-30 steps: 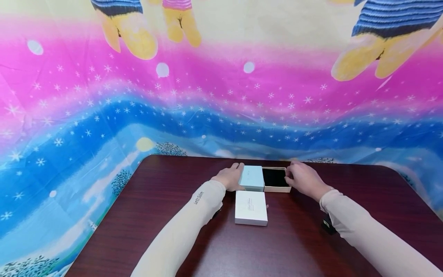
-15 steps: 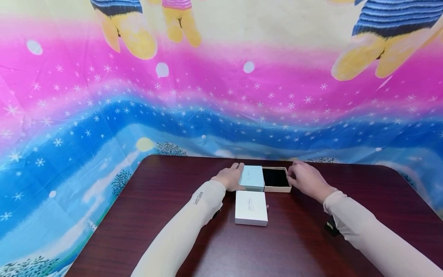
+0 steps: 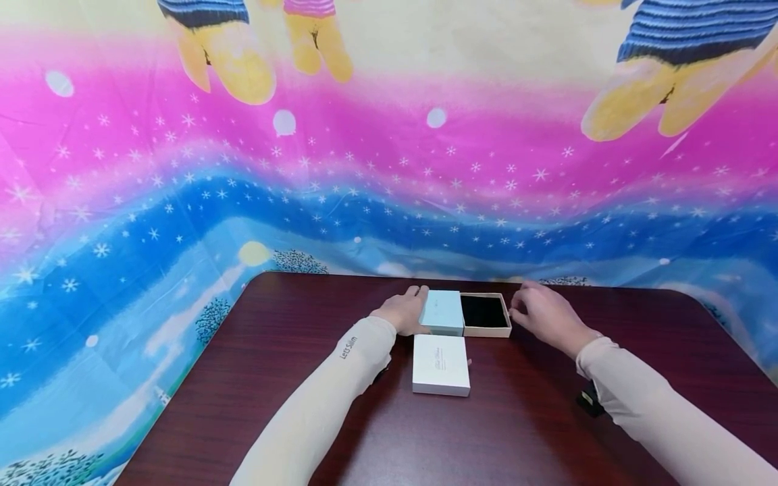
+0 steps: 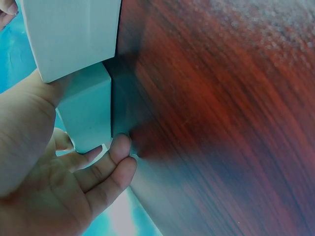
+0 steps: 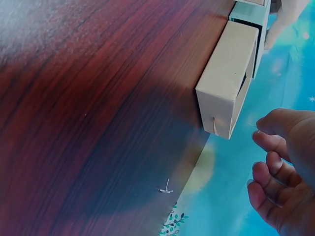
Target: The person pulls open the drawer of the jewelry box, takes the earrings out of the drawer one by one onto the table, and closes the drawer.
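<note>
My left hand (image 3: 401, 312) grips the left end of a light blue box sleeve (image 3: 442, 312), thumb on the near side and fingers beyond it. From the sleeve's right end a cream drawer (image 3: 487, 332) with a black lining sticks out. Beside the drawer's right end is my right hand (image 3: 547, 318), apart from it, fingers curled and thumb close to the index fingertip. A faint thin thing (image 5: 253, 124) shows at those fingertips in the right wrist view; its kind is unclear. On the drawer's end wall is a small ribbon pull (image 5: 214, 126).
In front of the sleeve lies a white box (image 3: 440, 363) with printed writing. A tiny silvery thing with a stem (image 5: 166, 188) lies on the dark wooden table (image 3: 292, 297), near its far edge. A patterned cloth (image 3: 389, 169) hangs behind.
My right hand has drawn away to the right from the drawer's end, its fingers still close together. The left hand, the sleeve and the white box have stayed in place.
</note>
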Motion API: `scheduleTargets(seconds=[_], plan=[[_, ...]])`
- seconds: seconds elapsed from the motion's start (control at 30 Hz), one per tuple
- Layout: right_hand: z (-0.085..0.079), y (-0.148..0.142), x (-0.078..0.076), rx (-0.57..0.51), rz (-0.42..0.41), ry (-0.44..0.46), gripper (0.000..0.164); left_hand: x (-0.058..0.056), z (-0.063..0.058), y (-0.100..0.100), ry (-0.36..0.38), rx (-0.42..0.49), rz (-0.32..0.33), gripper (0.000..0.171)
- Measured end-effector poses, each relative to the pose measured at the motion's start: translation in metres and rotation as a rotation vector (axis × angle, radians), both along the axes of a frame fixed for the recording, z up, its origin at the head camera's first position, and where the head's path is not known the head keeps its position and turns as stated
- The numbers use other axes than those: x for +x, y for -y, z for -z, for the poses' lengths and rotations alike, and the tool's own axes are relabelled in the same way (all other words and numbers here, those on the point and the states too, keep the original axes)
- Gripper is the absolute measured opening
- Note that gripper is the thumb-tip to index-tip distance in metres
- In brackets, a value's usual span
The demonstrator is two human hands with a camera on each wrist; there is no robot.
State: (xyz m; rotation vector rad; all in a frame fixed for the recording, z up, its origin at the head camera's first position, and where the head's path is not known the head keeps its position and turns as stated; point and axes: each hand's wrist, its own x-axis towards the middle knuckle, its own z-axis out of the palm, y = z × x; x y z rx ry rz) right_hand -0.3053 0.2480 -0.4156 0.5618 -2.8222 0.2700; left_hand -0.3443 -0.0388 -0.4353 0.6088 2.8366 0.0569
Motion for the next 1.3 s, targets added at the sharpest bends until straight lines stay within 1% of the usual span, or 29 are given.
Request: scheduleTargets(seconds=[0.23, 0.5, 0.73, 1.0, 1.3], plan=[[0.001, -0.006, 0.001, -0.010, -0.002, 0.010, 0.008, 0.000, 0.000, 0.000, -0.009, -0.004, -0.006, 0.100], [0.004, -0.015, -0.003, -0.042, 0.020, 0.040, 0.010, -0.001, 0.001, 0.001, -0.011, -0.004, 0.001, 0.098], [0.004, -0.021, -0.004, -0.057, 0.032, 0.034, 0.009, -0.002, 0.002, 0.000, -0.023, -0.012, 0.005, 0.099], [0.006, -0.026, -0.004, -0.062, 0.044, 0.042, 0.010, -0.002, 0.000, 0.000, -0.021, -0.024, 0.002, 0.100], [0.009, -0.029, -0.003, -0.068, 0.044, 0.062, 0.011, 0.004, -0.004, 0.002, -0.004, 0.007, 0.005, 0.098]])
